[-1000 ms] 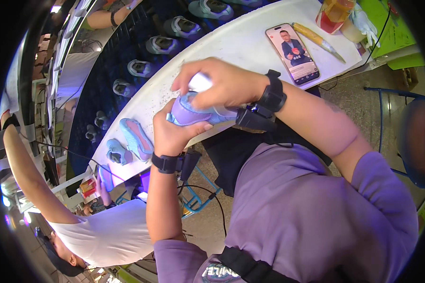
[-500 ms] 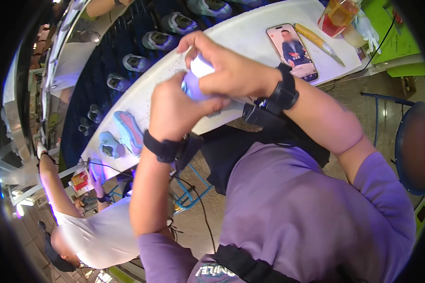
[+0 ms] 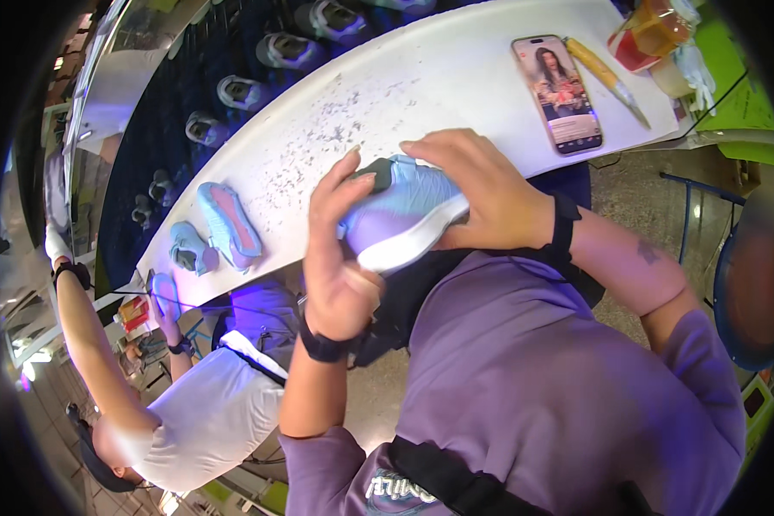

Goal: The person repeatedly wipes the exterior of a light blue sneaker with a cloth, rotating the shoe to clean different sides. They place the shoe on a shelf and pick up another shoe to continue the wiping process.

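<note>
So the shoe (image 3: 391, 215) is a pretty one: soft light blue upper fading into lilac, a dark opening, and a chunky white sole (image 3: 414, 245) turned toward the person's body. It's held up in both hands just off the near edge of the white table (image 3: 456, 77), tilted on its side. Left hand (image 3: 340, 249) is clamped around the heel end, fingertips up by the opening and thumb near the bottom. Right hand (image 3: 494, 193) has the toe end pinched, fingers over the top, thumb underneath, so both ends are partly covered. Can't make out any label on the shoe itself. There's white lettering (image 3: 402, 488) on the purple shirt (image 3: 525, 370), cut off by a black strap, and the phone (image 3: 559, 95) has tiny print under a picture of a person. Next to it: a yellow-handled tool (image 3: 606, 77), a jar (image 3: 654, 34) of something amber and a white glove (image 3: 695, 73). Dark scraps (image 3: 340, 116) litter the tabletop, with two more blue shoes (image 3: 230, 225) off to the left, near a co-worker in a white shirt (image 3: 206, 421).
</note>
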Demonstrator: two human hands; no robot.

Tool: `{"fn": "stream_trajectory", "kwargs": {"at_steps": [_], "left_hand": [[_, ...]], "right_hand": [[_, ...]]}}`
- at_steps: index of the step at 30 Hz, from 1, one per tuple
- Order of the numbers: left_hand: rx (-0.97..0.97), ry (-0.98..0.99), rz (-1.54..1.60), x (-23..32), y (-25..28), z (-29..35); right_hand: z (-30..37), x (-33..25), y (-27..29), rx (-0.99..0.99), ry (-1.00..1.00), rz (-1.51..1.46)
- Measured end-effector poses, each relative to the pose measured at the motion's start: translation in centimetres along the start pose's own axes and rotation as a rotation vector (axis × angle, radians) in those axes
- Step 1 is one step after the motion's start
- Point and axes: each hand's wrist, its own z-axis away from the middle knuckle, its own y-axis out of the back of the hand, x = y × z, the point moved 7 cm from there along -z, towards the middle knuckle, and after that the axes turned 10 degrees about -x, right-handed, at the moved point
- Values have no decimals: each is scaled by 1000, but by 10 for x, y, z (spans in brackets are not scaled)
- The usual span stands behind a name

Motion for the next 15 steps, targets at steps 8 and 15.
{"fn": "stream_trajectory", "kwargs": {"at_steps": [8,15], "left_hand": [[170,105,8,-29,13,38],[203,219,460,-69,37,39]], "right_hand": [[-8,-1,-36,-225,-34,-120],[-61,-3,107,-453,-226,-180]]}}
